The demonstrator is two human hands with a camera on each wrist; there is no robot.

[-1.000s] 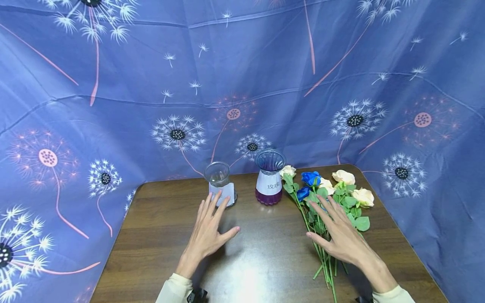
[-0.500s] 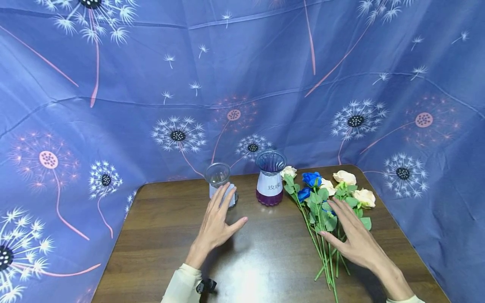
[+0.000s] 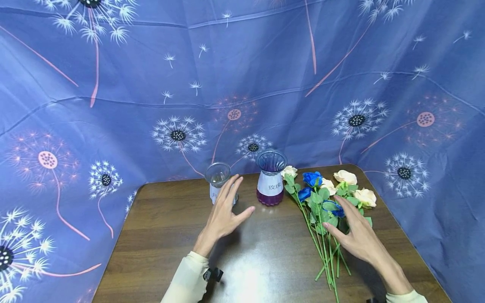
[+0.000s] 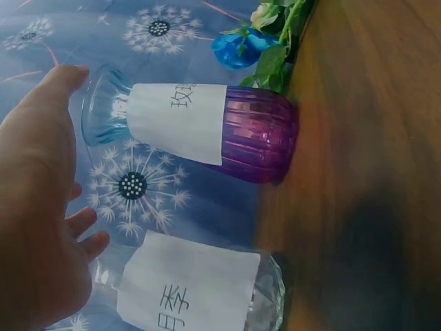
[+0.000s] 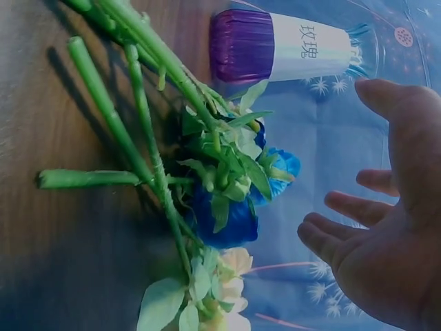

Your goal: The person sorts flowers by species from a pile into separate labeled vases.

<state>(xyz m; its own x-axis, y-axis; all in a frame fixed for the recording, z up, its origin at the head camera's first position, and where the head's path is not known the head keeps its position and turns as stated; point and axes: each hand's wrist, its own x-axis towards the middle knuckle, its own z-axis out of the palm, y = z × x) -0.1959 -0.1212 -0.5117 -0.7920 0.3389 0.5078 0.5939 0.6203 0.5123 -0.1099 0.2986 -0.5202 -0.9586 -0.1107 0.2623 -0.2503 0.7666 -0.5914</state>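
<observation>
On a dark wooden table (image 3: 166, 229) stand a clear glass vase (image 3: 218, 178) with a white label and a purple glass vase (image 3: 270, 176) with a white label. My left hand (image 3: 224, 212) hovers open just in front of the clear vase (image 4: 200, 293), fingers spread, near the purple vase (image 4: 207, 127). A bunch of artificial roses (image 3: 326, 198), blue and cream on green stems, lies right of the purple vase. My right hand (image 3: 354, 233) hovers open over the stems, fingers spread. The right wrist view shows blue roses (image 5: 234, 207), the stems (image 5: 138, 131) and the purple vase (image 5: 275, 48).
A blue cloth printed with dandelions (image 3: 242, 84) hangs behind and on both sides of the table. The table's rounded far corners meet the cloth. Bare wood lies between my two hands and toward the front edge.
My left hand has moved forward and right toward the clear vase. My right hand has shifted right and forward over the flower stems. Neither holds anything.
</observation>
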